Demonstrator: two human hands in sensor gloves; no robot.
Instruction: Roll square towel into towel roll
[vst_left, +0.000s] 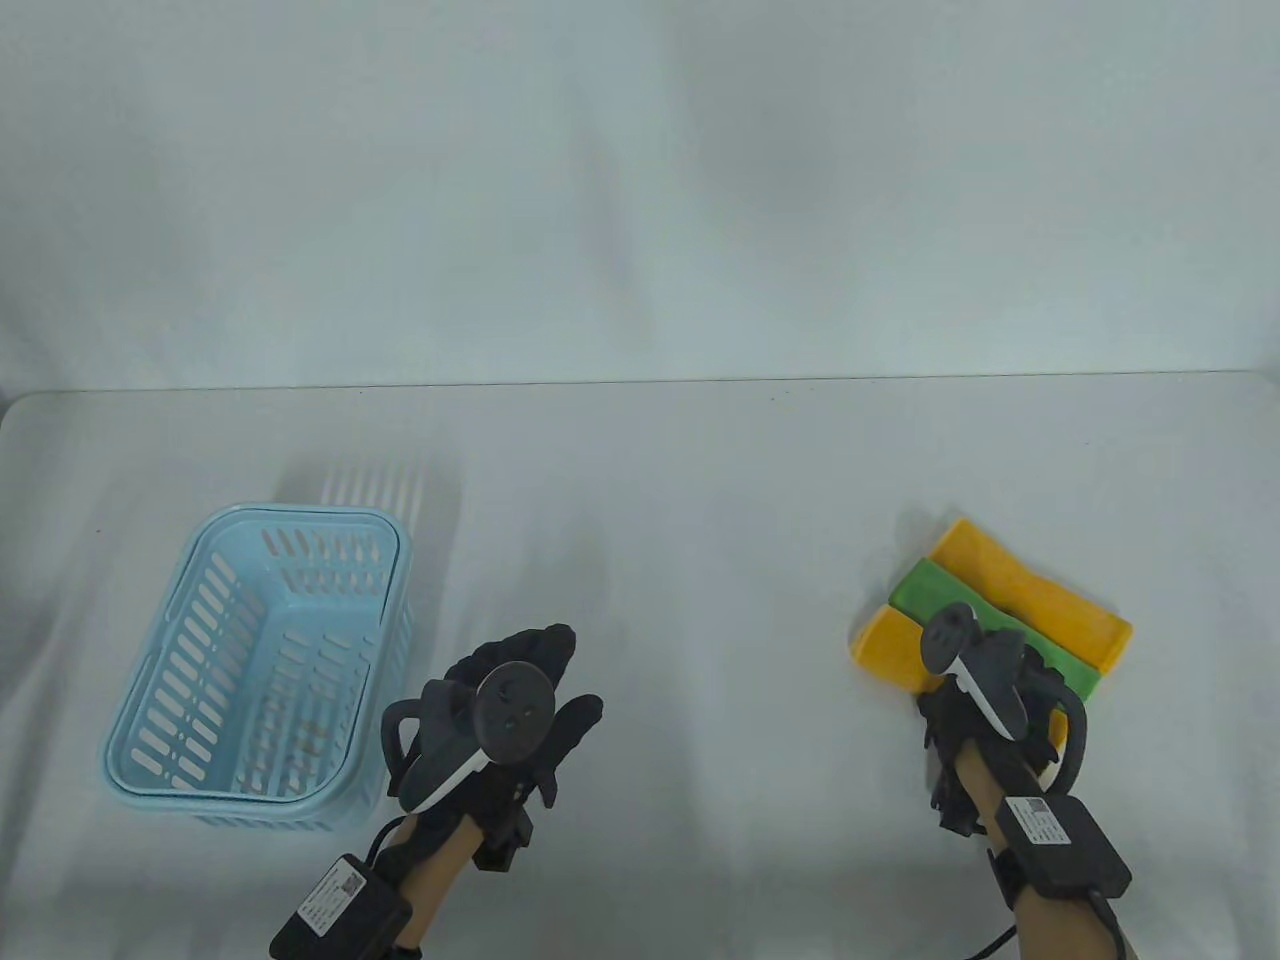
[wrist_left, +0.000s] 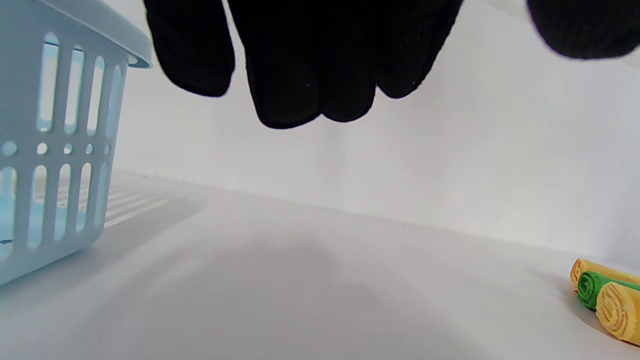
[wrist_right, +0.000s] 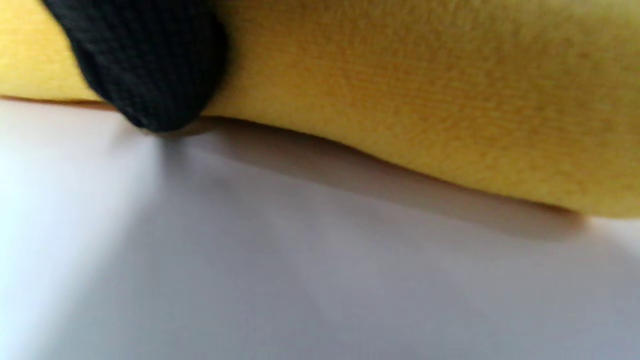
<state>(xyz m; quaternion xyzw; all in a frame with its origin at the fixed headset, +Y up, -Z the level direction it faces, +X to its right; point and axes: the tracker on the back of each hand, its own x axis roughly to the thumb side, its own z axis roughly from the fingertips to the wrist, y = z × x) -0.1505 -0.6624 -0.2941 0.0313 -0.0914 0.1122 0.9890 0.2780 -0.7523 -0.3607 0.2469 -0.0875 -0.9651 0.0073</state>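
- White tabletop (vst_left: 700, 520) fills the lower half of the table view, with a pale wall behind it; both gloved hands enter from the near edge.
- Nearest on the left, the left hand (vst_left: 520, 720) hovers over bare tabletop, its fingers (wrist_left: 290, 85) hanging loose and slightly spread, holding nothing. A round black tracker on its back covers the knuckles from above.
- Nearest on the right, the right hand (vst_left: 985, 730) sits at the near side of the towel rolls. Its tracker and strap hide the fingers from above; the right wrist view shows one black fingertip (wrist_right: 145, 70) touching the near yellow towel roll (vst_left: 890, 650) where it meets the tabletop. Whether the fingers curl round the roll or merely press it, I cannot tell.
- Just beyond that roll lies a green towel roll (vst_left: 945, 590), then a far yellow towel roll (vst_left: 1030, 590), all three side by side and touching, angled across the tabletop. The hand covers the right part of the near roll.
- From the left wrist view their spiral ends show at the right edge, partly cut off.
- Left of the left hand stands a light blue slotted plastic basket (vst_left: 215, 560); its inside is hard to make out.
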